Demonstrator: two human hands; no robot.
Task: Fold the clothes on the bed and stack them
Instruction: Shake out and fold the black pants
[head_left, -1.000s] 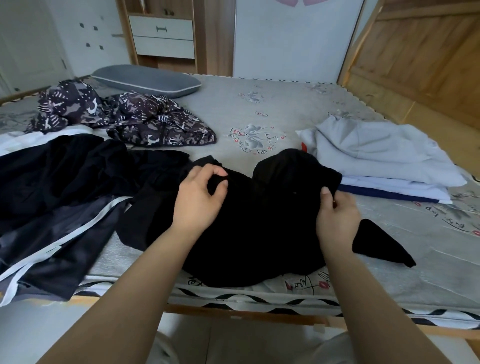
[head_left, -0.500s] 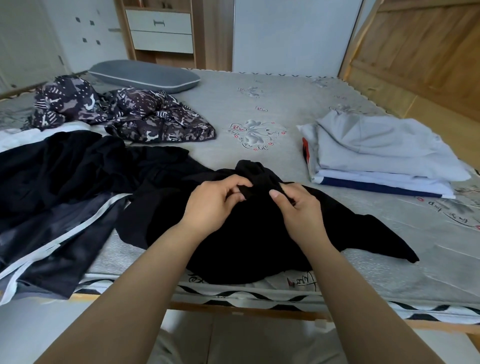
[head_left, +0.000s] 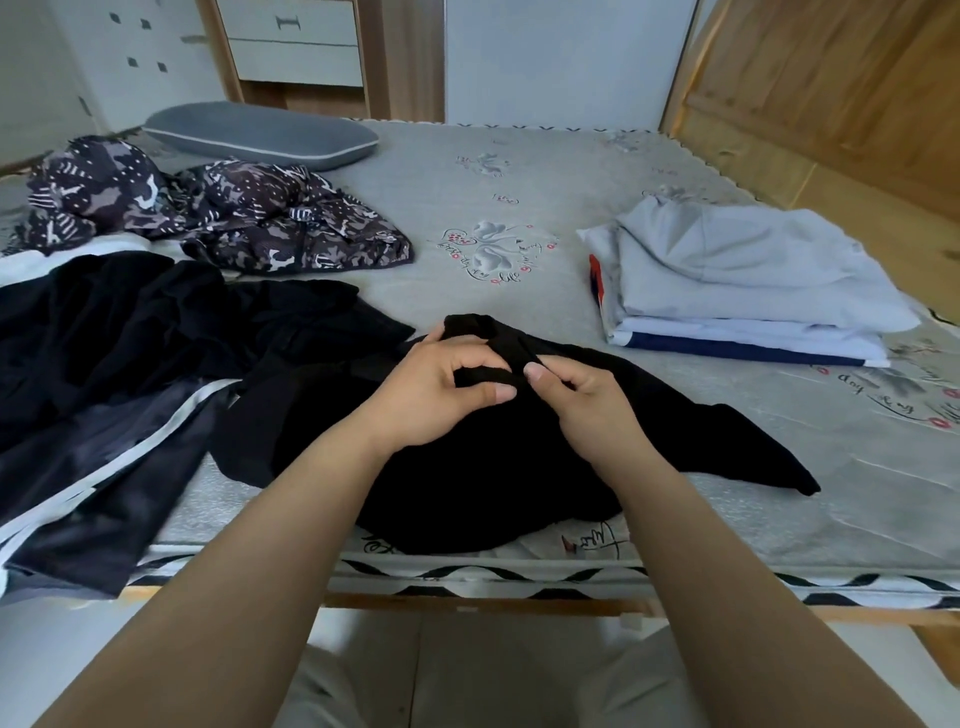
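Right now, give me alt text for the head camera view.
Both hands, left and right, pinch a bunched black garment at the near edge of a bed. A folded pale stack lies to the right, unfolded dark clothes to the left.

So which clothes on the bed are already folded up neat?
Only the pale grey stack on the right side of the bed. The camouflage clothes and the black garment the hands hold are still rumpled.

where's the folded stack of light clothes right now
In the head view, the folded stack sits on the bed at the right, beyond the right hand and the black garment.
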